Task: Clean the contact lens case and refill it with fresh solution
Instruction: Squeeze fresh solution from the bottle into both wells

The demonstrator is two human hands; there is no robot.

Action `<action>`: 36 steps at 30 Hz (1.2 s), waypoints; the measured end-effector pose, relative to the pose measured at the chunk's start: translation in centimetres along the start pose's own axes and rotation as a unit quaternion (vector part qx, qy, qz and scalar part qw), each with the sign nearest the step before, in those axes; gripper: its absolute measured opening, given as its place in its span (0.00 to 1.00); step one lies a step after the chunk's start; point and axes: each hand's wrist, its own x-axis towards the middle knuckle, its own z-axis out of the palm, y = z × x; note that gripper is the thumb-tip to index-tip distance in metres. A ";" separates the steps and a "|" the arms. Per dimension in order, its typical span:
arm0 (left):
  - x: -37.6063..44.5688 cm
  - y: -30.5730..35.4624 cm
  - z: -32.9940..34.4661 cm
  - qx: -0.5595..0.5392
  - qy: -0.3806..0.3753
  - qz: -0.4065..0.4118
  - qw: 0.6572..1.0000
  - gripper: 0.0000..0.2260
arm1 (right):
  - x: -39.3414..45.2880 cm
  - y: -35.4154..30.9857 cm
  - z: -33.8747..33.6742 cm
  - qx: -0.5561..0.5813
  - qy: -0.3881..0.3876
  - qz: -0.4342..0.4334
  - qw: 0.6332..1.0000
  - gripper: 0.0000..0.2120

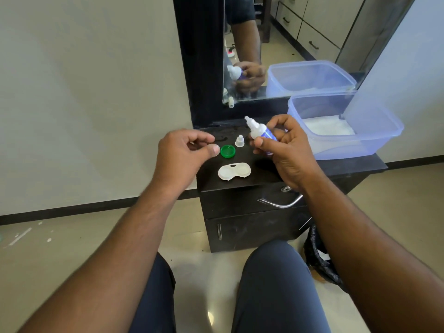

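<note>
the step in hand looks like the refill: the right hand (286,147) is wrapped around the solution bottle (260,134), whose bare nozzle tilts up and away, above and behind the lens case (234,171). the case lies open on the dark counter (264,175), both wells facing up; whether they already hold liquid i cannot tell. the bottle's small white cap (239,141) stands behind the case, and the green lid (227,150) sits behind the case to its left. the left hand (185,155) hovers left of the case, beside the green lid, fingers loosely curled with thumb near forefinger, holding nothing that shows. the next move, by my judgement, calls for tipping the nozzle down over one well and squeezing gently, perhaps with the left hand steadying the case. the case sits near both hands, touching neither.
</note>
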 end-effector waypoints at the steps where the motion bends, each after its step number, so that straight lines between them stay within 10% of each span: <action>1: 0.7 0.2 0.3 0.012 -0.008 0.003 1.000 0.08 | 0.1 0.2 -0.1 0.002 0.003 -0.002 1.000 0.17; 16: 5.2 3.0 5.4 0.257 -0.092 0.041 0.961 0.07 | 0.3 0.4 -0.7 -0.026 0.013 -0.012 1.000 0.18; 24: 3.7 4.1 2.6 -0.121 -0.020 0.004 0.992 0.05 | 0.6 0.5 -0.6 -0.080 0.025 -0.003 0.996 0.18; 36: 2.7 4.0 3.3 -0.106 -0.032 -0.016 0.994 0.07 | -0.1 0.2 -0.2 -0.164 0.034 -0.010 0.986 0.18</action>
